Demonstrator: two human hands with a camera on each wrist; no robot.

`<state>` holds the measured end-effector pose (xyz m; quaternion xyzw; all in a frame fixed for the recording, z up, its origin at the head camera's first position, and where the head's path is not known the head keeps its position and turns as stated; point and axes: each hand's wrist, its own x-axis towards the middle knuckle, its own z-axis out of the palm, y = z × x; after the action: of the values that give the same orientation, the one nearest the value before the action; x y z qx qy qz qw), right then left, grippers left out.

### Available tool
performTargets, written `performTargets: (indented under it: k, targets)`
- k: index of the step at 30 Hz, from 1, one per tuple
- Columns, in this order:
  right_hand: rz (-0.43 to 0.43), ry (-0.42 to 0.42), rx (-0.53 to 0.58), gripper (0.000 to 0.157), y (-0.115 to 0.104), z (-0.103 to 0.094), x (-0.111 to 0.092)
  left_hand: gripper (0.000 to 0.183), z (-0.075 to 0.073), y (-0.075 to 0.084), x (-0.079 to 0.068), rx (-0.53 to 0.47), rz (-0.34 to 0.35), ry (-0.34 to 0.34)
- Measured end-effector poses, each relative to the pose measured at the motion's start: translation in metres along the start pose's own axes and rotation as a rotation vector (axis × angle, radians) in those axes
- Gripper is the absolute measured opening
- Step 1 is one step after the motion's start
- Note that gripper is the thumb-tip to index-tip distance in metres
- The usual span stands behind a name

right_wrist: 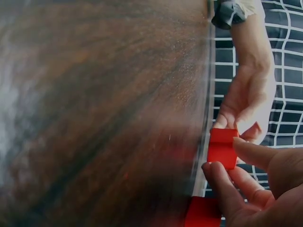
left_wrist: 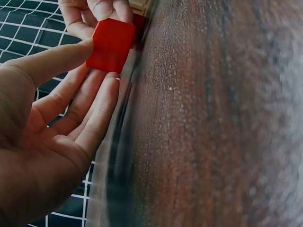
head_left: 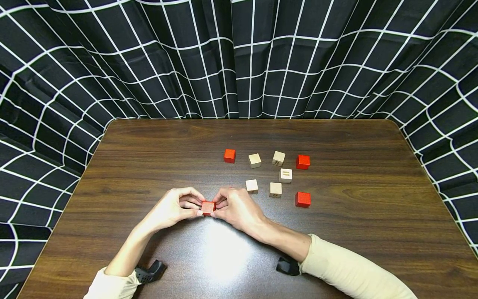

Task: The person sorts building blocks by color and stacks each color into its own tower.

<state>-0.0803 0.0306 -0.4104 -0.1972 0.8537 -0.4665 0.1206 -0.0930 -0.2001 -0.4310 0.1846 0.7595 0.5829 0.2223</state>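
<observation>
A red cube [head_left: 208,207] is held between both hands, low over the wooden table. My left hand [head_left: 175,209] pinches it from the left, thumb on the near side and fingertips on the far side. From the right, my right hand [head_left: 239,209] pinches the same cube with thumb and fingers. Two faces of the red cube [left_wrist: 111,45] show in the left wrist view. In the right wrist view the held cube [right_wrist: 222,155] sits between the fingertips, and a second red cube [right_wrist: 203,213] stands close by the right fingers, mostly hidden behind that hand in the head view.
Right of the hands lie plain wooden cubes [head_left: 252,186], one marked with an equals sign [head_left: 285,175] and another with an 8 [head_left: 278,158]. More red cubes [head_left: 229,155] stand around them. A grid-patterned curtain [head_left: 246,62] hangs behind the table [head_left: 354,232].
</observation>
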Motion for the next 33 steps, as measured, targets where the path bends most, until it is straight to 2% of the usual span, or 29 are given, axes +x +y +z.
performTargets:
  k: [7,11,16,26,33]
  targets:
    - [-0.014,-0.009,-0.024,0.022,-0.0008,0.0029,0.0006,0.031,-0.0012,-0.002,0.0001,-0.004,-0.001,-0.012]
    - [-0.03,-0.003,-0.073,0.022,-0.0009,0.0037,0.0008,0.03,-0.0017,-0.0031,-0.0001,0.006,-0.001,-0.01]
    - [-0.049,0.016,-0.134,0.023,-0.0012,0.0041,0.0001,0.031,-0.0021,-0.0032,-0.0004,0.008,-0.033,-0.015]
    - [-0.048,-0.003,-0.147,0.02,-0.0026,0.0038,-0.0006,0.029,-0.001,-0.0042,-0.0005,0.008,-0.027,-0.021]
    - [-0.07,-0.002,-0.176,0.024,-0.0037,0.0023,-0.0029,0.028,0.0001,-0.0015,0.0007,0.018,-0.042,-0.025]
